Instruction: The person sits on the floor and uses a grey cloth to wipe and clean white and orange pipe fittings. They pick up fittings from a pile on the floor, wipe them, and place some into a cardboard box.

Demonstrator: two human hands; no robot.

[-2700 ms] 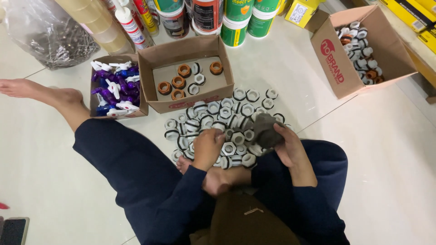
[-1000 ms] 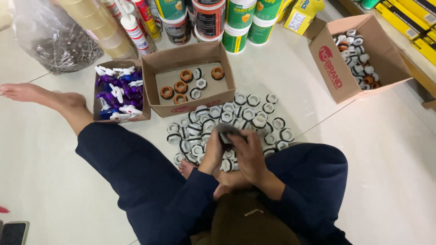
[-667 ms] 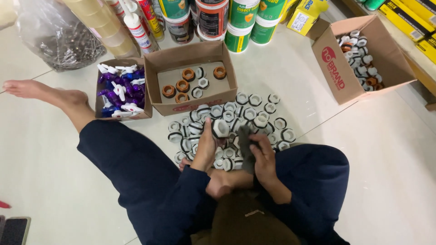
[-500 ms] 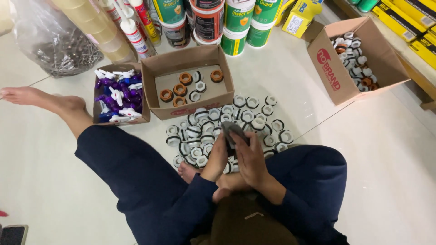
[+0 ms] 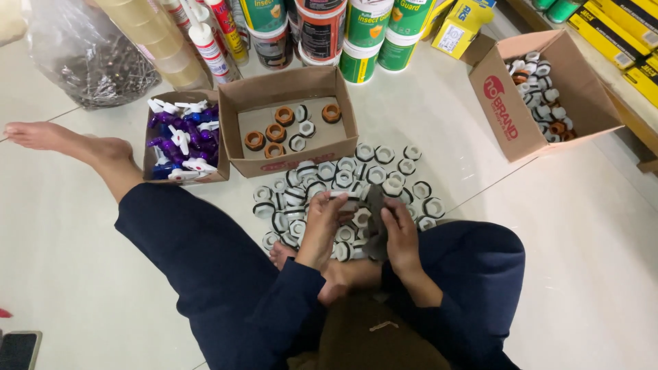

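Fingers [image 5: 327,205] of the left hand [image 5: 322,223] curl around a small white ring fitting [image 5: 345,196], pinching it just above a heap of similar pieces. Seen from above, a person sits on a pale tiled floor [image 5: 62,274] with legs in dark blue trousers.

At the far left, a bare foot [image 5: 65,140] stretches out across the floor. Above it sits a clear plastic bag of dark metal pieces [image 5: 89,58]. Next comes a small cardboard box [image 5: 179,140] filled with purple and white plastic parts. Beside it, touching, stands a wider shallow cardboard box [image 5: 291,123] holding a few orange and white rings. Behind these boxes stand tubes of sealant [image 5: 205,34] and green-and-white tubs [image 5: 363,41].

In front of the shallow box, a heap of white and black ring fittings [image 5: 343,178] is spread over the floor, between the person's knees. Both hands work low over the near edge of this heap.

The right hand [image 5: 402,233] is just beside the left, its fingers closed around a dark grey, flat object [image 5: 375,209] held upright; what it is cannot be told. The white ring in the left hand is right against the top of this dark object.

Farther right, well apart from the heap, a larger open cardboard box [image 5: 541,92] stands at an angle, holding more white rings and a few orange ones. Yellow packages [image 5: 617,34] line the top right corner.
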